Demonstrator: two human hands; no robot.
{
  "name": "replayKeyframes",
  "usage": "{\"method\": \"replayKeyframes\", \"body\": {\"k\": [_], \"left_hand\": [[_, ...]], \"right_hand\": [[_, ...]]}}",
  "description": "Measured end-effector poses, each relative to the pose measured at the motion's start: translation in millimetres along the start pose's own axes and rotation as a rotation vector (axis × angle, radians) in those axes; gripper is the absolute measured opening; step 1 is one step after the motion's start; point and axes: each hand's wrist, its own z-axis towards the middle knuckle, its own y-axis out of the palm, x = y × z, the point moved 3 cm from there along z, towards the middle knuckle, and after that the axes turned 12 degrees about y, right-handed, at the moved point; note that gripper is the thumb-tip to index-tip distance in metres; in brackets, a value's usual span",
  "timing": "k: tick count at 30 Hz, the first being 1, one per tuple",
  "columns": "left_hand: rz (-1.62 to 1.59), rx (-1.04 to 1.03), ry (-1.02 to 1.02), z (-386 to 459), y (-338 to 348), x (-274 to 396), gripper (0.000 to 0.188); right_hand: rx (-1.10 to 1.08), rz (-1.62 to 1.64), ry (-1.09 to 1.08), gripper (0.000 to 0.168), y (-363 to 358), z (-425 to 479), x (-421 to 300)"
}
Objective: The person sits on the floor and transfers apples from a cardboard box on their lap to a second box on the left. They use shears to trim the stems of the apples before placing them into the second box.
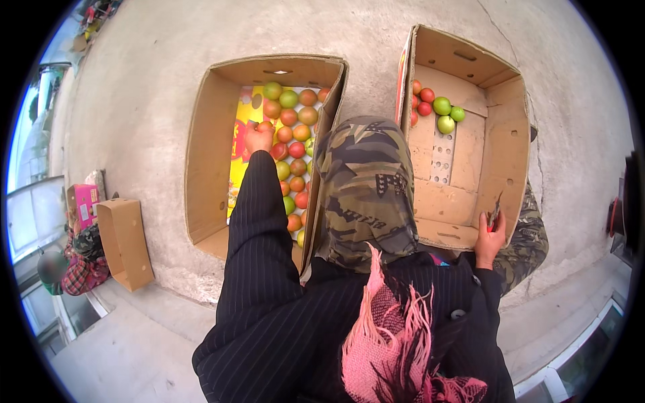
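Before me on the left stands a cardboard box [204, 166] lined with a yellow printed sheet [250, 108]. My left hand [259, 138] is inside it, its fingers closed on an orange-red tomato [263, 126]. Rows of red, orange and green tomatoes [288, 117] lie to the right of that hand. On my right is a second cardboard box [506, 136], where several red and green tomatoes [442, 106] are gathered toward the far left. My right hand [490, 237], at its near right corner, holds a pair of small snips with red handles [494, 216], blades pointing away from me.
My camouflage-covered knee [373, 191] is between the boxes, another camouflage-covered leg [524, 242] beside the right box. At far left a person in a plaid top [83, 274] is near an upright cardboard box [126, 242] and a pink box [85, 204]. Concrete floor [151, 101] surrounds the boxes.
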Motion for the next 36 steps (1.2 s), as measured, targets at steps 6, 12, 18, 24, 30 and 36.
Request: {"method": "replayKeyframes", "body": {"k": [6,12,18,24,30,36], "left_hand": [[0.0,0.031,-0.092,-4,15,6,0.057],[0.07,0.126,-0.075,0,20,3,0.057],[-0.046,0.15,-0.14,-9,24,-7,0.057],[-0.034,0.204,-0.072,-16,1,35,0.072],[-0.498,0.27,0.431,-38,-61,205,0.038],[-0.883,-0.125,1.076,-111,-93,443,0.018]], "right_hand": [[-0.019,-0.045,0.046,0.058,-1,2,4],[-0.002,-0.042,0.049,0.058,-1,0,3],[0.044,-0.04,0.004,0.055,2,-2,-4],[0.071,-0.073,-0.084,0.053,1,-3,-5],[0.091,-0.132,-0.161,0.054,2,-8,-20],[0.101,-0.427,-0.522,0.056,-1,-13,-47]]}}
